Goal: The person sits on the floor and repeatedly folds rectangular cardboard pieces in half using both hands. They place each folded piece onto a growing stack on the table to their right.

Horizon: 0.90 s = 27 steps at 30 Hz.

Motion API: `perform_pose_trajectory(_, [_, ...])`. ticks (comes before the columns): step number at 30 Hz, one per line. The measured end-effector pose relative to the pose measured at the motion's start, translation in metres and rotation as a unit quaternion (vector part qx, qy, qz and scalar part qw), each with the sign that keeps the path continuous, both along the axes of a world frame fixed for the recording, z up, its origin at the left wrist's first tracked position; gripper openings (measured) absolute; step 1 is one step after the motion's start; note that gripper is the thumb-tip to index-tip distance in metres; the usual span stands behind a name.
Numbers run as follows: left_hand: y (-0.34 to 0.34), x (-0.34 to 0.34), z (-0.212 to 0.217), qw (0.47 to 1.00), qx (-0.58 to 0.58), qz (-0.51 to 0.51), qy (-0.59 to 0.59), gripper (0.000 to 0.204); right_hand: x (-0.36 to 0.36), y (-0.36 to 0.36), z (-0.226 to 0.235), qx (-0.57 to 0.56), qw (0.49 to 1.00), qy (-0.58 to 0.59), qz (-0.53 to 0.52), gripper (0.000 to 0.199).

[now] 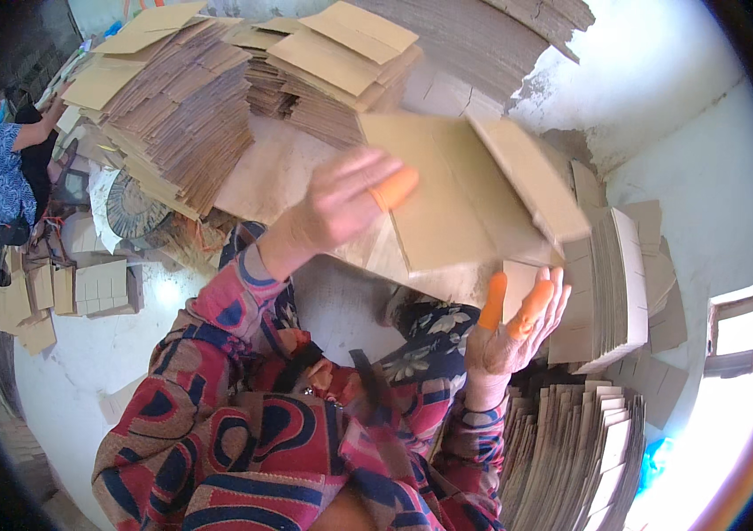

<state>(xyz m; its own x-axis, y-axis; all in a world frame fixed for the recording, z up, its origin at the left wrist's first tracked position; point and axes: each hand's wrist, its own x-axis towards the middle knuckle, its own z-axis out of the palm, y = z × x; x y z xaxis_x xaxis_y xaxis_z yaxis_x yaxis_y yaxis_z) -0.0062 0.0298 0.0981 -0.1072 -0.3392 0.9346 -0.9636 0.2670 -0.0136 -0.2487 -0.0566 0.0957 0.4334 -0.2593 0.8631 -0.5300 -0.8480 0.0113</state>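
Observation:
A brown cardboard sheet (447, 190) is held up over the table, slightly blurred, with a folded panel raised along its right side. My left hand (345, 203), an orange finger cover on it, is closed on the sheet's left edge. Below the sheet's lower right corner is my right hand (518, 336), its thumb and fingers apart, orange covers on the thumb and a finger. Its fingertips come close to the raised panel; whether they touch it I cannot tell.
Tall stacks of cardboard sheets (186, 106) and a shorter stack (341, 53) stand on the wooden table (266, 173). Bundles of cardboard (620, 288) lie at the right, with upright cardboard pieces (571, 451) below. Another person (9, 173) bends over at the far left.

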Motion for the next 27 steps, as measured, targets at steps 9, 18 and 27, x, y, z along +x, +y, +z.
perform_pose_trajectory(9, [-0.036, 0.134, 0.028, 0.956, -0.094, 0.251, -0.12, 0.027, -0.03, -0.004, -0.095, 0.134, 0.982, 0.131, -0.037, 0.04])
perform_pose_trajectory(18, [-0.049, 0.209, -0.059, 0.929, 0.166, 0.33, 0.004, 0.047, -0.054, -0.015, -0.139, 0.225, 0.958, 0.166, -0.061, 0.034])
perform_pose_trajectory(27, [-0.058, 0.166, -0.081, 0.937, 0.026, 0.317, 0.146, 0.058, -0.054, -0.034, -0.148, 0.272, 0.946, 0.161, -0.07, 0.03])
